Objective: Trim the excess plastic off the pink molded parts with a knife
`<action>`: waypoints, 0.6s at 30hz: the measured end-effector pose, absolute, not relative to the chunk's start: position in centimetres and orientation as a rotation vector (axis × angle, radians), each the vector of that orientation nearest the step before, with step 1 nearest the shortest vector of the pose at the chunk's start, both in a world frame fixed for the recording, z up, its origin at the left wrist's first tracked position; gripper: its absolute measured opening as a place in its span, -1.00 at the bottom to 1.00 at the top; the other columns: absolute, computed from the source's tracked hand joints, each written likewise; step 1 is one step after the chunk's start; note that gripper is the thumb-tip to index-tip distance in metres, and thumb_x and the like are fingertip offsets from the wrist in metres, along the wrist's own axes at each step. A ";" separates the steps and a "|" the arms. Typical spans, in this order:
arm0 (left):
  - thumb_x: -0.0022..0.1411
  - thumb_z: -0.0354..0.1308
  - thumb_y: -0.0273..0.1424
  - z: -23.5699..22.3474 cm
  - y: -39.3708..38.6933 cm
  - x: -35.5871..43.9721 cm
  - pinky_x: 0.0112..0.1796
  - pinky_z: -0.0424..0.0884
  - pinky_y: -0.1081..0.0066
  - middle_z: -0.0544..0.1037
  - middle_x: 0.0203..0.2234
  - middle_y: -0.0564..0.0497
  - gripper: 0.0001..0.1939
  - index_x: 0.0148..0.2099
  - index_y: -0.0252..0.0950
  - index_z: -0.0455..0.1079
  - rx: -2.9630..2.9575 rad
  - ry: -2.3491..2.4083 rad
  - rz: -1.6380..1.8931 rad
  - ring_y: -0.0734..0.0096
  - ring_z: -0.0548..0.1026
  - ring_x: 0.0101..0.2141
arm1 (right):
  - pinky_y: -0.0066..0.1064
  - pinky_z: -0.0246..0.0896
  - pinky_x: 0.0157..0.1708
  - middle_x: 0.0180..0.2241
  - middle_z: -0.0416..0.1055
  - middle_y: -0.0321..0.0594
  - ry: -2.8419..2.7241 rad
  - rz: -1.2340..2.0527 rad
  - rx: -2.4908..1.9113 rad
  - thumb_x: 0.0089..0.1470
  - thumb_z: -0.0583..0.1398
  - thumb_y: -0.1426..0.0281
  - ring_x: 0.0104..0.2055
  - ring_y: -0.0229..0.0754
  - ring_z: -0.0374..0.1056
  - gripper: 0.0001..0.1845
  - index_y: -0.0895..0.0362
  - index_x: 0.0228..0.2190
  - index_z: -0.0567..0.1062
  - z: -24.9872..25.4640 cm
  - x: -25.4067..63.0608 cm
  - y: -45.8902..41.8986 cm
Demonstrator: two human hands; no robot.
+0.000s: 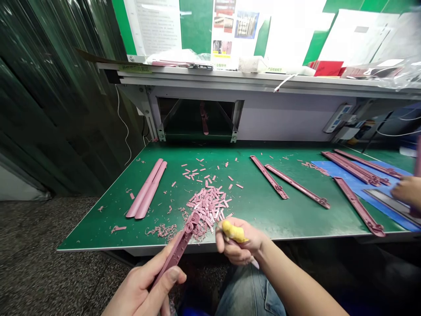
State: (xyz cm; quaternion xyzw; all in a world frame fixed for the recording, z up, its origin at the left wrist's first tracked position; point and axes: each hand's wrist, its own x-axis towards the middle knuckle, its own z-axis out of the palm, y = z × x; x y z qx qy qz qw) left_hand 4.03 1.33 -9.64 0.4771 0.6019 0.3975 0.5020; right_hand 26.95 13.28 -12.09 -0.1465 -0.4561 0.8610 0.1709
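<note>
My left hand (148, 281) is closed round a long pink plastic strip (179, 252), held tilted with its far end over the table's front edge. Small moulded posts and a ring show on the strip's inner side. To the right of it, apart from the strip, is my right hand (238, 245), its fingers curled in. A yellow covering (233, 231) sits at its thumb. A pale tip pokes out below the palm, but what the hand holds is mostly hidden. Just beyond both hands lies a heap of small pink plastic pieces (210, 202).
Two pink strips (148, 188) lie on the green table (217, 151) at left; more strips (269, 177) lie right. A co-worker's hand (408, 192) is above a blue mat (394, 206). Behind, a conveyor opening (184, 125) holds a pink part. Pink shavings (162, 230) lie near the front edge.
</note>
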 end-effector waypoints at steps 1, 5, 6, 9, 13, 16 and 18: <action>0.21 0.06 -0.02 -9.7 1.6 3.4 -0.74 0.29 0.59 0.56 -0.45 0.02 -0.44 0.22 -0.01 0.30 1.203 1.446 0.914 0.55 0.37 -0.71 | -0.62 -0.08 -0.87 -0.77 0.15 -0.51 -1.285 2.397 -0.430 0.06 0.22 0.01 -0.85 -0.47 -0.09 -0.52 0.22 -0.35 0.47 -11.9 26.8 12.9; 0.32 -0.05 -0.13 -9.7 3.1 0.2 -0.26 0.53 0.41 0.60 -0.19 0.00 -0.52 0.27 0.03 0.22 1.759 1.408 0.647 0.35 0.58 -0.32 | -0.54 0.19 -0.52 -0.47 0.36 -0.32 -1.776 1.703 -0.670 0.21 0.11 0.07 -0.52 -0.38 0.27 -0.61 0.14 -0.22 0.46 -10.0 25.9 11.3; 0.32 -0.02 -0.17 -9.6 3.6 -0.6 -0.13 0.49 0.38 0.57 -0.07 0.02 -0.52 0.27 0.03 0.21 1.964 1.417 0.588 0.30 0.56 -0.16 | -0.51 0.18 -0.44 -0.42 0.38 -0.28 -1.981 1.382 -0.720 0.20 0.11 0.04 -0.44 -0.34 0.29 -0.59 0.14 -0.22 0.47 -9.5 25.6 11.1; 0.25 0.11 -0.26 -8.9 4.7 -2.4 -0.03 0.44 0.36 0.49 0.08 0.07 -0.45 0.28 0.03 0.19 2.551 1.437 0.503 0.25 0.49 0.01 | -0.46 0.00 -0.48 -0.43 0.36 -0.28 -2.373 0.517 -0.800 0.05 0.18 -0.08 -0.41 -0.28 0.23 -0.48 0.15 -0.32 0.47 -8.8 24.8 11.0; 0.25 0.01 -0.46 -6.9 5.7 -4.1 -0.01 0.43 0.21 0.45 0.11 0.06 -0.31 0.37 -0.01 -0.05 3.090 1.354 0.417 0.19 0.47 0.03 | -0.40 -0.27 -0.58 -0.51 0.30 -0.32 -2.580 -0.037 -0.817 0.10 0.21 0.02 -0.51 -0.28 0.12 -0.58 0.14 -0.45 0.38 -8.5 24.0 11.5; 0.17 -0.10 -0.62 -5.0 6.1 -4.9 0.10 0.29 0.10 0.36 0.19 0.05 -0.19 0.41 -0.08 -0.19 3.327 1.232 0.219 0.13 0.35 0.14 | -0.39 -0.27 -0.59 -0.50 0.30 -0.32 -2.653 -0.192 -0.701 0.18 0.18 0.17 -0.53 -0.28 0.09 -0.69 0.14 -0.45 0.34 -7.8 23.8 11.7; 0.16 -0.10 -0.64 -3.8 6.0 -4.9 0.17 0.18 0.11 0.33 0.21 0.05 -0.18 0.41 -0.10 -0.20 3.369 1.188 0.180 0.15 0.32 0.16 | -0.39 -0.23 -0.59 -0.50 0.29 -0.32 -2.659 -0.245 -0.653 0.23 0.13 0.26 -0.53 -0.27 0.09 -0.73 0.14 -0.45 0.33 -7.1 23.8 11.7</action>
